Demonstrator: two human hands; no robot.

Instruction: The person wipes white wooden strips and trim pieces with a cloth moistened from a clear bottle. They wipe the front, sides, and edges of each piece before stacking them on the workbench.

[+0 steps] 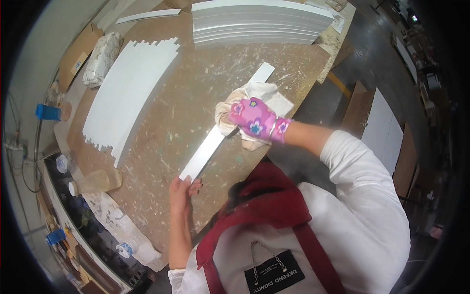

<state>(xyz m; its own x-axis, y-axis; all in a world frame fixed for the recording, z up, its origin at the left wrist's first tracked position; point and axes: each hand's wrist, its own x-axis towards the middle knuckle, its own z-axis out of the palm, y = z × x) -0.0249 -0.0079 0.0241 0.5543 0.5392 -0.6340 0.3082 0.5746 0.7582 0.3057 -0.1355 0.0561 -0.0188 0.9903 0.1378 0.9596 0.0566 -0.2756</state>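
- A long white strip (pixel 215 139) lies slantwise on the paint-flecked wooden bench (pixel 196 93); everything below is placed from this strip.
- The left hand (pixel 182 192), bare, pinches the strip's near end — thumb beneath, fingers (pixel 195 186) curled over the top edge, closed on it.
- The right hand (pixel 254 120) wears a pink flowered glove and presses a crumpled cream rag (pixel 264 95) onto the strip's middle; its fingers are wrapped tight around the rag.
- Left of the strip, well apart, a row of white strips (pixel 129 93) lies side by side with ragged ends.
- Beyond the strip's far end stands a stack of white boards (pixel 257 22).
- Past the row, at the bench's left edge — a wrapped bundle (pixel 102 59), a blue cup (pixel 48 112) and a clear bottle (pixel 98 180).
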